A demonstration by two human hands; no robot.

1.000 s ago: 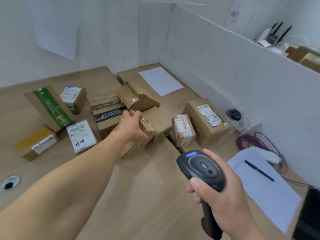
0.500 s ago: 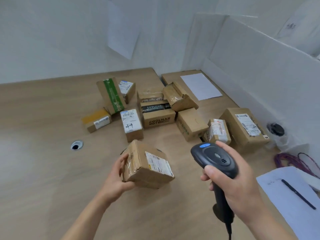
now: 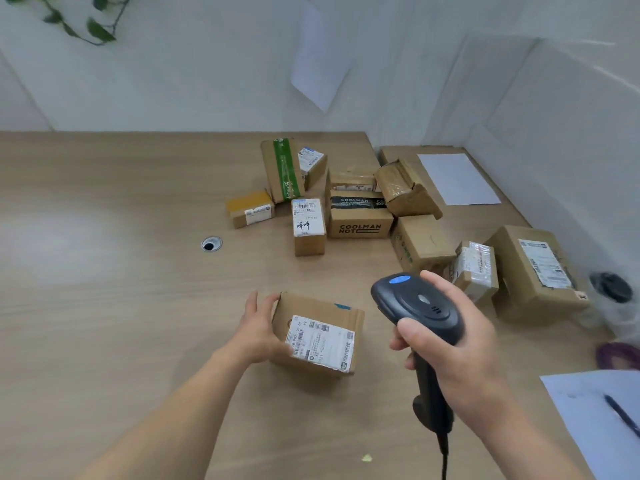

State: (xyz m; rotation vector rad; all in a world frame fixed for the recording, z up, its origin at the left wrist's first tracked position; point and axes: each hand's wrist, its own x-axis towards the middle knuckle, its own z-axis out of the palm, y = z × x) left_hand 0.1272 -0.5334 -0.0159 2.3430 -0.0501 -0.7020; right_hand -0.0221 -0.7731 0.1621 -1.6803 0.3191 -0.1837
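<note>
Left hand grips the left end of the box: thumb up over the top edge, fingers curled round the front lower edge. The grip tilts the white shipping label up and toward the right, probably so the barcode faces the reader.

Right hand is wrapped tight round the scanner handle, thumb along the head. The head hangs just right of the box and above it, angled down at the label, so a scan looks about to happen.

The box sits mid-counter, toward the near edge and well apart from the rest, likely pulled out so only 1 code gets read.

About 9 other parcels cluster toward the far right corner, some leaning on each other. A sheet with a pen lies at the near right edge, probably for logging.

Hard to tell:
- The trigger finger is hidden behind the handle.
- Cannot tell if the box bottom touches the counter or is just lifted.
- Label print is too blurred to read.
- The scanner cord runs out of the bottom of the view.
- The sheet, a purple cable and a black round thing are cut off or smeared at the right edge.
</note>
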